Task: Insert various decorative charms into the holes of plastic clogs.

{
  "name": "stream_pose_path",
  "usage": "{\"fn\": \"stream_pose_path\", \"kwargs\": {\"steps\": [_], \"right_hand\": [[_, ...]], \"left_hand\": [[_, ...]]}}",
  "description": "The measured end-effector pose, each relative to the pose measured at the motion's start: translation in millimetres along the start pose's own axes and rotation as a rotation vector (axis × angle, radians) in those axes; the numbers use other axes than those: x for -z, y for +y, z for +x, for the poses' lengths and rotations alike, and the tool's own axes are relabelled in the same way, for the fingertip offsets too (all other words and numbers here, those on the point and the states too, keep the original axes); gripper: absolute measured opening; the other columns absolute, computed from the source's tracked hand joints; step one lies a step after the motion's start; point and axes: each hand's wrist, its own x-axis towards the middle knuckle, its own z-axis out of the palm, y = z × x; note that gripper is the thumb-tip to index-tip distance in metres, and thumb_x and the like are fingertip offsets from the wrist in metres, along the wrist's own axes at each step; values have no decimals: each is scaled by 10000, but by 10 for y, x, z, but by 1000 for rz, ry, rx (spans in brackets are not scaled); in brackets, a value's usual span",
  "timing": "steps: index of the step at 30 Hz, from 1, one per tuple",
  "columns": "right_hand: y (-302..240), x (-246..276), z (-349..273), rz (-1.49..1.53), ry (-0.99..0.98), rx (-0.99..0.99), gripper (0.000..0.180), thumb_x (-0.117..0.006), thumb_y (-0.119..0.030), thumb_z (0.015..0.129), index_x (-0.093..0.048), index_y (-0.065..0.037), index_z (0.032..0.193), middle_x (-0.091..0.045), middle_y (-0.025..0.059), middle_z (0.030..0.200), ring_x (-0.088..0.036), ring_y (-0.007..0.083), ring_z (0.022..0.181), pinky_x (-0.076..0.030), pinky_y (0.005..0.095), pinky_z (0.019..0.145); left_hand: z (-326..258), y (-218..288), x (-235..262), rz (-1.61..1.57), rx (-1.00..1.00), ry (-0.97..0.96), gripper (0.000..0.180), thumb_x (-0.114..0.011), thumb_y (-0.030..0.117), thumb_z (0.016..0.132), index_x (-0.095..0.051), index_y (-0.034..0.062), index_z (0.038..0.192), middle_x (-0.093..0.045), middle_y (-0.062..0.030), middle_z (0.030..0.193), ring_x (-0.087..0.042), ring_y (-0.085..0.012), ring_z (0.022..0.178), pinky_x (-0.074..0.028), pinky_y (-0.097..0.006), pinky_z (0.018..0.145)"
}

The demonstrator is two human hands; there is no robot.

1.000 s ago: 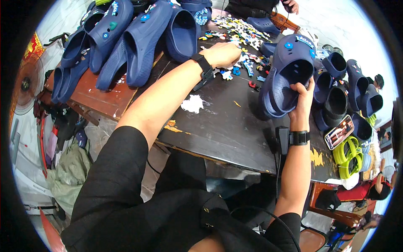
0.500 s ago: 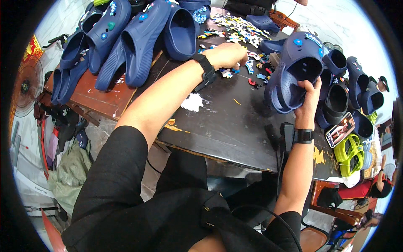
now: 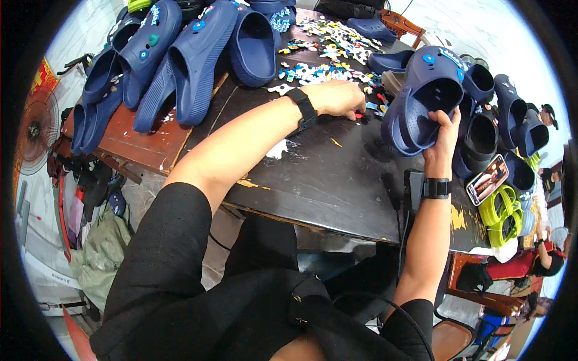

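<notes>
On the dark desk [image 3: 313, 186], charms [image 3: 322, 73] are seen beside left fingers [image 3: 354, 102], grip not clear; a blue shoe [image 3: 416, 99] is pinched by right fingers [image 3: 444, 120].

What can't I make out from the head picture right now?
All in the head view:
Whether the left hand grips anything: its own back hides this.
Sole of the blue clog in the right hand: hidden, facing away.
Exact shapes of the farthest charms: too small.
Lime-green thing at upper left: cut off by the top edge.
</notes>
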Motion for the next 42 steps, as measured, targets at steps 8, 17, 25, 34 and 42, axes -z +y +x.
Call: {"fn": "stream_pose_path", "kwargs": {"steps": [8, 17, 25, 34, 42], "right_hand": [[-4, -29, -32, -17, 5, -27, 846, -562, 76, 687, -317, -95, 1479, -562, 103, 1127, -600, 215, 882, -533, 353, 787], [-18, -74, -64, -1, -47, -63, 856, -541, 67, 691, -303, -123, 1491, -560, 116, 1116, -598, 213, 851, -529, 330, 736], [-30, -174, -143, -191, -149, -5, 853, -573, -1, 615, -424, -149, 1442, -564, 94, 1175, -613, 217, 906, -522, 296, 763], [-127, -362, -361, -220, -361, 39, 929, -559, 7, 595, -362, -143, 1491, -553, 120, 1297, -635, 237, 1055, -543, 290, 819], [-157, -433, -436, -245, -348, 53, 907, -550, 18, 610, -367, -134, 1486, -559, 115, 1288, -629, 221, 1039, -542, 276, 797]], "left_hand": [[3, -280, -9, -265, 94, 57, 177, -726, 117, 817, -715, 10, 958, -718, -146, 899, -693, -284, 870, -530, -398, 767], [-55, -595, 131, -1168, 473, 347, 225, -606, 163, 982, -690, -3, 1109, -697, -54, 968, -639, -83, 785, -540, -210, 700], [-72, -472, 488, -1278, 413, 494, 216, -635, 116, 955, -684, -35, 1102, -703, -93, 984, -676, -128, 826, -564, -237, 750], [-226, -148, 1017, -1103, 142, 534, 225, -720, 81, 869, -709, -20, 1069, -722, -105, 978, -688, -158, 900, -559, -285, 829], [-177, 135, 1034, -965, 141, 436, 196, -766, 122, 838, -722, -11, 975, -736, -96, 882, -687, -134, 761, -551, -262, 702]]}}
